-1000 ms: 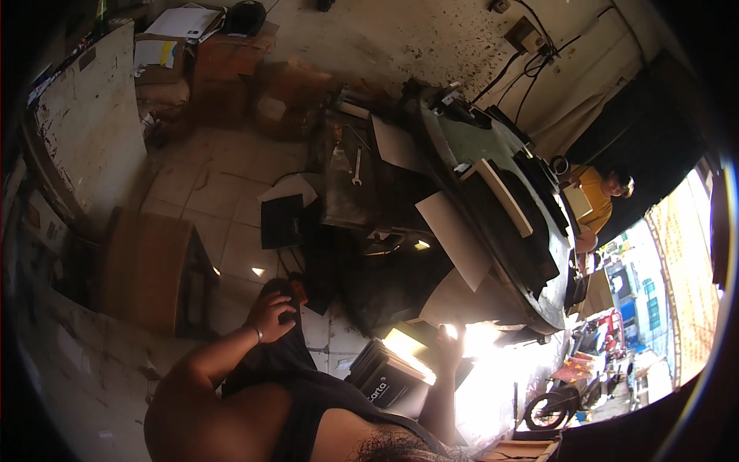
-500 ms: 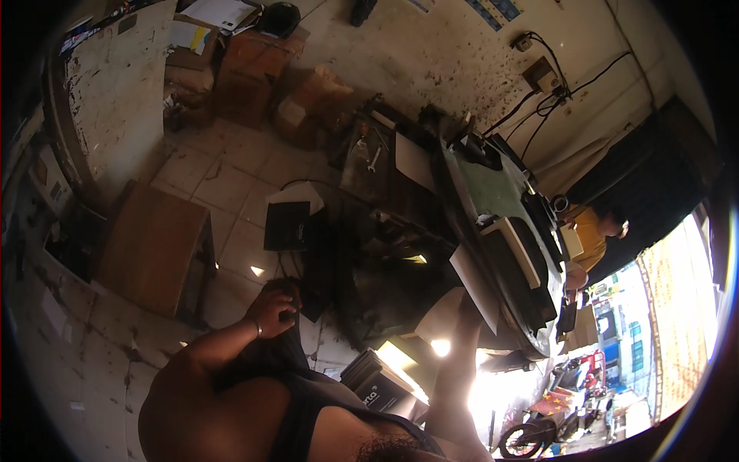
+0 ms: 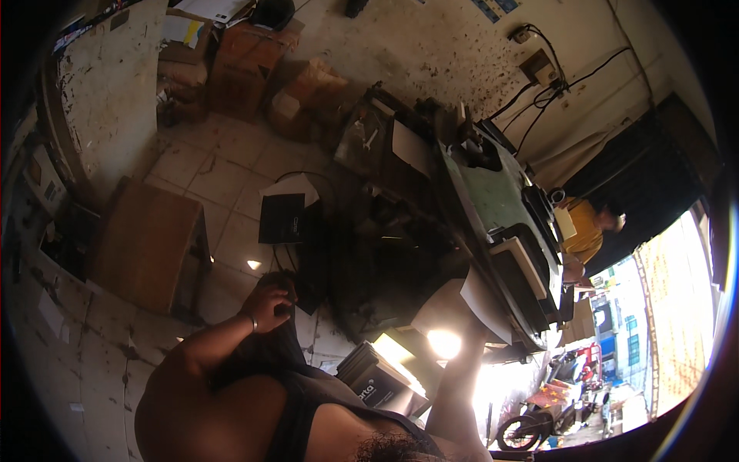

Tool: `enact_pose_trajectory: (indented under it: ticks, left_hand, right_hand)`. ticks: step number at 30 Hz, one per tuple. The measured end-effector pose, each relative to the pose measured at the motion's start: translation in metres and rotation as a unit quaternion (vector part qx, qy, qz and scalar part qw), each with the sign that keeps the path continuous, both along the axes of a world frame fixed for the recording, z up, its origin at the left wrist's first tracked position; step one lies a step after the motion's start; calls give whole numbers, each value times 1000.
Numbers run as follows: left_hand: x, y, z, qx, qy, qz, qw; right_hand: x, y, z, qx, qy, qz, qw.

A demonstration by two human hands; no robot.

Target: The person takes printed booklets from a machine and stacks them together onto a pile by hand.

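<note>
My left hand (image 3: 271, 302) is closed in a loose fist over my dark-clothed knee, a band at its wrist. What its fingers hold, if anything, is hidden. My right forearm (image 3: 456, 381) reaches up toward a pale sheet (image 3: 486, 306) that hangs tilted at the near edge of a dark machine. Glare and shadow hide the fingers of my right hand (image 3: 476, 333). Between my arms stands a stack of black printed cards or flat boxes (image 3: 375, 379). The machine's green, worn top plate (image 3: 483, 189) carries a dark tray with a pale block (image 3: 520, 264).
A brown wooden stool (image 3: 142, 242) stands on the tiled floor at left. Beyond my knee lies a black printed card (image 3: 281, 218) on a pale sheet. Cartons (image 3: 245, 69) and a sack (image 3: 312, 88) line the wall. A person in yellow (image 3: 585, 231) sits at right, near parked motorcycles (image 3: 531, 427).
The pale sheet by my right arm has swung lower and turned, showing more of its face. My left hand stays on the knee. The whole view has shifted slightly.
</note>
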State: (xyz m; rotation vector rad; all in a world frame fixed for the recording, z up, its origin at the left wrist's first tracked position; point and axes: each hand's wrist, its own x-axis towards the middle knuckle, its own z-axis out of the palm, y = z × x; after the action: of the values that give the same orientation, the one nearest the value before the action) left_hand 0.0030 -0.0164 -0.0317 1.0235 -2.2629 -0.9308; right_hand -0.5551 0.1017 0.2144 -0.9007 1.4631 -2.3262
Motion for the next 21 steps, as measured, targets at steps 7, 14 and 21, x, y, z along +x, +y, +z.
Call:
enact_pose_trajectory:
  ticks: [7,14,21]
  left_hand:
    - [-1,-3,-3,-3,-4,-2,1000]
    - [0,5,6,-1,-6,3,1000]
    - [5,9,7,-5,-6,8,1000]
  right_hand:
    - [-12,6,9,-18,-14,-11,1000]
    - [-32,19,-6,-40,-57,-15,997]
    - [-63,83,-113,-49,-269,-54,960]
